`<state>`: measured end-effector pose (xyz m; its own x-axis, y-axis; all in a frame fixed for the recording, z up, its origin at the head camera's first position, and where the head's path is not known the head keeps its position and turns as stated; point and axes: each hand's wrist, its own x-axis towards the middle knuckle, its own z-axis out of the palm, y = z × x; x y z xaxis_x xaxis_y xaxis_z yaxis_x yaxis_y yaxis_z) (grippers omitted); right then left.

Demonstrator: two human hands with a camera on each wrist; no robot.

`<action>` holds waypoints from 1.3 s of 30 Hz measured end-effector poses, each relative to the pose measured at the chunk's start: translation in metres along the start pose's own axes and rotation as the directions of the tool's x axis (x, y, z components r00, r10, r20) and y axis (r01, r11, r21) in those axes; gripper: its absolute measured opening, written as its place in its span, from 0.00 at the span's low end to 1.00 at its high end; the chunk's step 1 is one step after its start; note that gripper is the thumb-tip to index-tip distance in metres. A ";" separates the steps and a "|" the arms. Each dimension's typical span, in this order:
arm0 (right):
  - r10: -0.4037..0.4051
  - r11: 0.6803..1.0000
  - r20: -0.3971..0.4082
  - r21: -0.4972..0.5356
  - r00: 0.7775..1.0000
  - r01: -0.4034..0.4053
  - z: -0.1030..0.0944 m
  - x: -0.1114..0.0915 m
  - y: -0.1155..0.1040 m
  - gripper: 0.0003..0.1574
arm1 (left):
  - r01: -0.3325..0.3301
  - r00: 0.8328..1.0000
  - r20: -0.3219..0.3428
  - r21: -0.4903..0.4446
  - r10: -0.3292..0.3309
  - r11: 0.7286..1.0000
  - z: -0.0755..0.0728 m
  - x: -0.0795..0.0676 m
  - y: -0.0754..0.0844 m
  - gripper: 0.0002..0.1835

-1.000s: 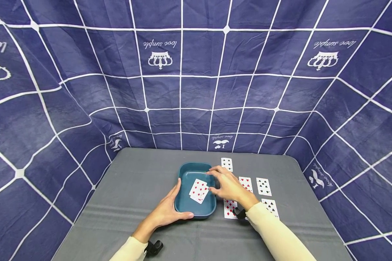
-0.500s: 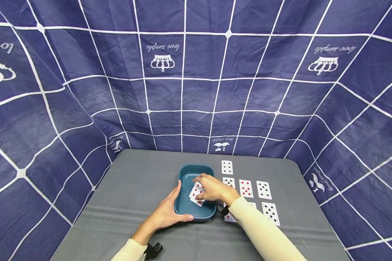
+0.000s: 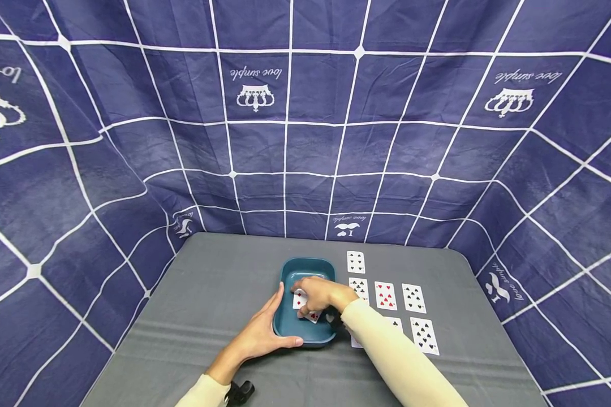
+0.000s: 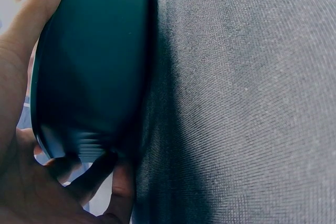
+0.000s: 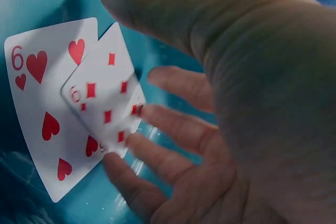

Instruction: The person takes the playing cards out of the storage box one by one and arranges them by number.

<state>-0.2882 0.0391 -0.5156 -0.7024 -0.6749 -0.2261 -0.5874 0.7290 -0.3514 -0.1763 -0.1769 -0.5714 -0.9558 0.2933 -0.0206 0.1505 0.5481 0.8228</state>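
Observation:
My left hand (image 3: 257,333) grips the outside of a blue-green plastic tray (image 3: 291,329), thumb along the near side and fingers along the left side. The left wrist view shows fingers bent against the tray's outer wall (image 4: 94,51). Inside the tray, my right hand (image 3: 322,293) is over two playing cards. In the right wrist view these are a six of hearts (image 5: 39,114) and a six of diamonds (image 5: 94,74) overlapping it. Fingertips of the right hand (image 5: 173,150) touch or nearly touch the six of diamonds' edge. The thumb is apart from both cards.
Several face-up cards lie right of the tray, among them a heart card (image 3: 385,295), a club card (image 3: 358,288) and spade cards (image 3: 425,336). My right sleeve (image 3: 392,350) partly covers some. A blue cloth (image 3: 310,147) hangs behind the grey table (image 3: 224,271).
My right hand has moved left and down into the tray, over the cards. The upper card has shifted left and turned. My left hand keeps its hold on the tray.

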 end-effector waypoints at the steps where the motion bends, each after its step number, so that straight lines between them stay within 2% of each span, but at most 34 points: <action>1: -0.013 1.000 0.004 -0.005 1.000 0.013 0.000 0.002 0.000 0.45 | -0.001 1.000 -0.001 0.002 0.001 1.000 0.000 0.000 0.000 0.80; 5: -0.074 0.997 0.001 0.024 0.997 0.074 -0.002 0.009 0.005 0.48 | -0.004 1.000 -0.005 0.010 0.004 1.000 -0.001 0.000 0.001 0.81; 7: -0.116 0.993 -0.026 0.027 0.993 0.117 0.001 0.016 0.013 0.49 | -0.005 1.000 -0.005 0.013 0.005 1.000 -0.001 0.000 0.001 0.81; 10: -0.134 0.991 -0.057 0.010 0.989 0.135 0.003 0.023 0.020 0.50 | -0.003 1.000 -0.005 0.018 0.003 1.000 -0.001 0.000 0.001 0.81; 13: -0.102 0.995 -0.045 0.003 0.994 0.102 0.004 0.026 0.020 0.54 | -0.001 1.000 -0.005 0.017 0.001 1.000 -0.002 0.000 0.000 0.81; 16: -0.027 1.000 -0.003 0.009 1.000 0.027 0.000 0.022 0.010 0.59 | 0.002 1.000 -0.004 0.013 -0.002 1.000 -0.002 -0.001 0.000 0.80; 20: 0.021 0.999 0.000 -0.032 1.000 -0.021 0.003 0.022 0.008 0.62 | 0.002 1.000 -0.002 0.007 -0.002 1.000 -0.001 -0.001 0.000 0.80; 27: 0.020 0.999 -0.031 -0.045 0.999 -0.021 0.006 0.022 0.009 0.60 | -0.004 1.000 -0.005 0.016 0.004 1.000 0.000 -0.001 -0.001 0.80; 39: 0.018 0.999 -0.020 -0.047 1.000 -0.019 0.007 0.023 0.009 0.44 | 0.004 1.000 -0.006 0.016 -0.004 1.000 0.001 -0.001 0.000 0.80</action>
<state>-0.3064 0.0293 -0.5301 -0.7209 -0.6591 -0.2143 -0.5920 0.7464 -0.3040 -0.1757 -0.1766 -0.5720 -0.9578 0.2868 -0.0202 0.1510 0.5616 0.8135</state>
